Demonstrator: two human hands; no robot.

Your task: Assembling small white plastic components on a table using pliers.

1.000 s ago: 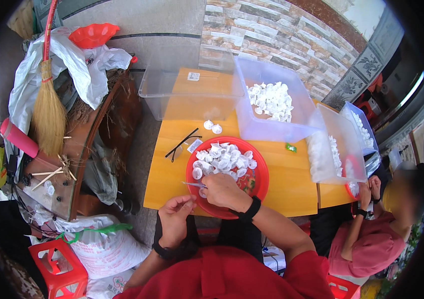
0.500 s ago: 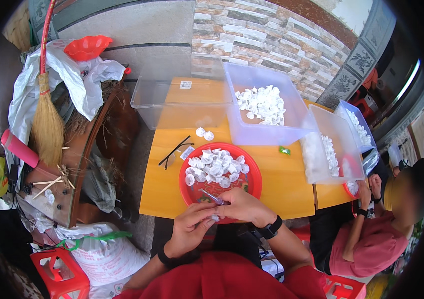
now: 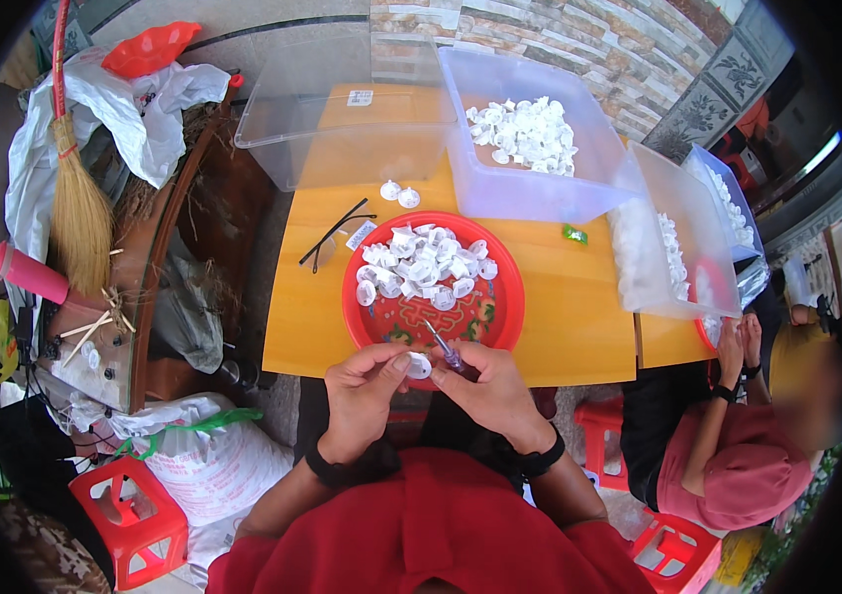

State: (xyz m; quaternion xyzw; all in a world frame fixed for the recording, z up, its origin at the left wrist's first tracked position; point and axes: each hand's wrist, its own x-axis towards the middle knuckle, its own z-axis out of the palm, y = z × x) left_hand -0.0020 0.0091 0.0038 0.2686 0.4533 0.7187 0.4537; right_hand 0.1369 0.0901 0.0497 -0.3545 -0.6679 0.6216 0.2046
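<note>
Just over the near rim of a round red tray (image 3: 512, 302), my left hand (image 3: 357, 401) pinches a small round white plastic part (image 3: 420, 366) between thumb and fingers. My right hand (image 3: 498, 401) is closed round a small screwdriver (image 3: 452, 356) with a purple see-through handle; its thin metal shaft points up and away over the tray. The right fingertips are close beside the white part; I cannot tell whether they touch it. A heap of similar white parts (image 3: 421, 259) fills the far half of the tray, and the patterned tray bottom shows nearer me.
Beyond the tray stand a clear empty bin (image 3: 342, 148) and a bluish bin (image 3: 540, 203) holding white parts. Glasses (image 3: 332, 236), two white parts (image 3: 399, 193) and a green packet (image 3: 575, 234) lie on the yellow table (image 3: 569, 337). A co-worker (image 3: 738, 455) sits at the right.
My hands have moved apart, so the white part now shows in the left. The screwdriver has swung to point more away from me. The view has tilted down.
</note>
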